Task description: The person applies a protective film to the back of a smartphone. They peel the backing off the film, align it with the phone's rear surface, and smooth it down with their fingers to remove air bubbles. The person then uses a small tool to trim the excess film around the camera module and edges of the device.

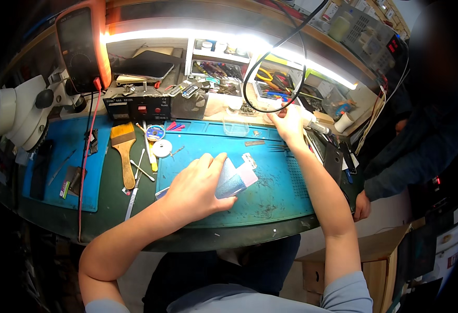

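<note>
My left hand (195,188) is closed around a flat, glittery blue and pale pink phone case (232,180), held tilted just above the blue work mat (265,211). A small clear and whitish piece (249,160) sticks out at its far corner; whether a phone is inside I cannot tell. My right hand (287,122) reaches to the mat's far right edge, its fingers bent together beside small containers and a loop of black cable (246,88). What those fingers hold, if anything, is too small to make out. Near it stands a clear open plastic box (236,128).
Left of the mat lie a wide brush (123,148), cotton swabs (144,171) and spools (161,148). A microscope (20,115) and an orange multimeter (83,49) stand far left. Tweezers and tools crowd the right edge. A co-worker's hand (362,205) hangs beside the bench.
</note>
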Demonstrator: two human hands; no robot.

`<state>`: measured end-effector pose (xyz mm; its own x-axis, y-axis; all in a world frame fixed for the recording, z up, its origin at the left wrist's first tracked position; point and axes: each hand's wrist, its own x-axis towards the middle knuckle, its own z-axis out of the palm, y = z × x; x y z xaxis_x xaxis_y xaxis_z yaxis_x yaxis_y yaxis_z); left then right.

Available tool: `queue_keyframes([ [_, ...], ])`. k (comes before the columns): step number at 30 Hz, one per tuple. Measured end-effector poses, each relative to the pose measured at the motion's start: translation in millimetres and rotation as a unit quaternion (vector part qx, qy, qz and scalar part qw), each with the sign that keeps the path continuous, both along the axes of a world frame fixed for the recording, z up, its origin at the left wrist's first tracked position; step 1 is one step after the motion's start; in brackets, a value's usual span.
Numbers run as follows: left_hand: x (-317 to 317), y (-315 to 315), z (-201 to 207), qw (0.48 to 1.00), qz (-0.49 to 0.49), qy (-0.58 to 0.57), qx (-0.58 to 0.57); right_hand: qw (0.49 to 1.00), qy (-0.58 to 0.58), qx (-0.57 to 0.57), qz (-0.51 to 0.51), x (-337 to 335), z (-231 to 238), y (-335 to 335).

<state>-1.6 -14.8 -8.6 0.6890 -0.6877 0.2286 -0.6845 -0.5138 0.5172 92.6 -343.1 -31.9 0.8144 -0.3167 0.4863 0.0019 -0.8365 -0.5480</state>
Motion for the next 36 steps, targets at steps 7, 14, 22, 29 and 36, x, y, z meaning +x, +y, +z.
queue_keyframes([
  [7,0.2,-0.8,-0.6,0.998,0.008,-0.061,-0.021,0.996,-0.048,0.032,0.061,-49.3,7.3,32.7],
  [14,-3.8,-8.7,-5.1,0.990,-0.010,-0.143,-0.019,0.843,0.322,0.327,0.282,-125.8,38.8,84.6],
  [22,-5.6,-11.7,-5.0,0.993,0.016,-0.120,0.009,0.851,0.318,0.321,0.269,-124.4,29.7,89.6],
  [29,-6.7,-14.7,-6.7,0.989,0.036,-0.139,0.020,0.847,0.237,0.393,0.267,-127.3,15.6,98.5],
  [36,-9.0,-14.6,-3.4,0.987,0.023,-0.158,0.026,0.839,0.217,0.418,0.274,-125.4,17.1,100.0],
])
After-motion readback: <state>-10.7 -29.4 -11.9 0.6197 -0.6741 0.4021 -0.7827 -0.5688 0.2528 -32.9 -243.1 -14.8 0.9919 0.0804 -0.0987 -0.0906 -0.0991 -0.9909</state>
